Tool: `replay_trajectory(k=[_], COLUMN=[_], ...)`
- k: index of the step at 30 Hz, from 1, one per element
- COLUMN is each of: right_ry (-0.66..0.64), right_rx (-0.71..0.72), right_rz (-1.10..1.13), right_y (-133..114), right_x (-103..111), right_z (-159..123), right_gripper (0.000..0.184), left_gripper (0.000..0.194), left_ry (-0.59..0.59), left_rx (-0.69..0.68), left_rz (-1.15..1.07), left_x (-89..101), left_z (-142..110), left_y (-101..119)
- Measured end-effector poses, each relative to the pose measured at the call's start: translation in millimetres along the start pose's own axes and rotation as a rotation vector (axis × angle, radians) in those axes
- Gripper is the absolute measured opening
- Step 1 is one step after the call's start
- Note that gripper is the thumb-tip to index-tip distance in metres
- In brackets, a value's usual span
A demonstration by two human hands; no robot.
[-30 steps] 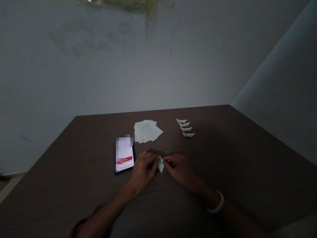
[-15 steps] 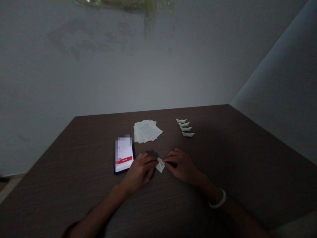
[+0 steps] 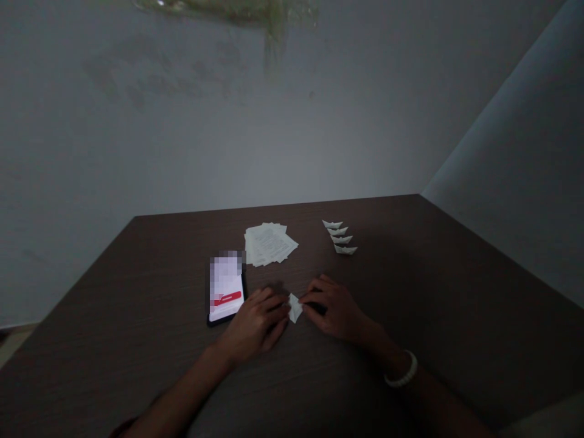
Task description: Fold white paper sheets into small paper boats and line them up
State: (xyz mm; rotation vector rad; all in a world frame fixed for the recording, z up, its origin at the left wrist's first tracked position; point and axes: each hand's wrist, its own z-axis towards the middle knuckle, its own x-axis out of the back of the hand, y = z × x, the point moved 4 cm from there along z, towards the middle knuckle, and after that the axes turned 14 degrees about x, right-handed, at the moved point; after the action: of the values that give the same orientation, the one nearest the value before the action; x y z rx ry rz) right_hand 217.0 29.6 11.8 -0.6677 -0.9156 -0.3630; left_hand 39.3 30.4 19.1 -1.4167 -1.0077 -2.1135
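Observation:
A small folded piece of white paper (image 3: 295,308), roughly diamond-shaped, lies between my hands near the middle of the table. My left hand (image 3: 260,319) pinches its left corner, fingers bent and close together. From the other side, the thumb and fingertips of my right hand (image 3: 334,309) close on its right corner. A pale bracelet (image 3: 402,372) circles my right wrist. Just left of my left hand lies a phone (image 3: 226,286) with a lit screen, part of which is blurred out.
Beyond my hands lies a fanned stack of printed paper sheets (image 3: 269,244). Several folded paper boats (image 3: 341,239) stand in a row to its right. The dark wooden table (image 3: 150,286) meets a stained grey wall (image 3: 219,146) at its back edge.
Both hands keep hold of the folded paper, whose outline looks slightly narrower and more tilted. The whole view has shifted a little; the phone, sheets and boats stay in place.

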Motion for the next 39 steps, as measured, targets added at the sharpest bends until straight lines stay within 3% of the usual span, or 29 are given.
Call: replay_trajectory(k=[7, 21, 32, 39], right_ry=[0.021, 0.053, 0.074, 0.206], right_rx=[-0.025, -0.056, -0.089, -0.143], right_rz=[-0.030, -0.007, 0.049, 0.208], right_y=[3.8, 5.4, 6.6, 10.4], right_x=[-6.6, -8.6, -7.3, -6.1], right_z=[-1.6, -2.8, -1.7, 0.1], right_gripper=[0.008, 0.008, 0.014, 0.014], left_gripper=[0.012, 0.011, 0.027, 0.029], left_ry=[0.034, 0.099, 0.115, 0.067], left_rx=[0.053, 0.113, 0.159, 0.179], left_rz=[-0.061, -0.059, -0.073, -0.094], left_x=[-7.2, -12.0, -9.7, -9.1], left_z=[4.8, 5.5, 8.0, 9.2], left_y=[-4.9, -5.9, -9.4, -7.7])
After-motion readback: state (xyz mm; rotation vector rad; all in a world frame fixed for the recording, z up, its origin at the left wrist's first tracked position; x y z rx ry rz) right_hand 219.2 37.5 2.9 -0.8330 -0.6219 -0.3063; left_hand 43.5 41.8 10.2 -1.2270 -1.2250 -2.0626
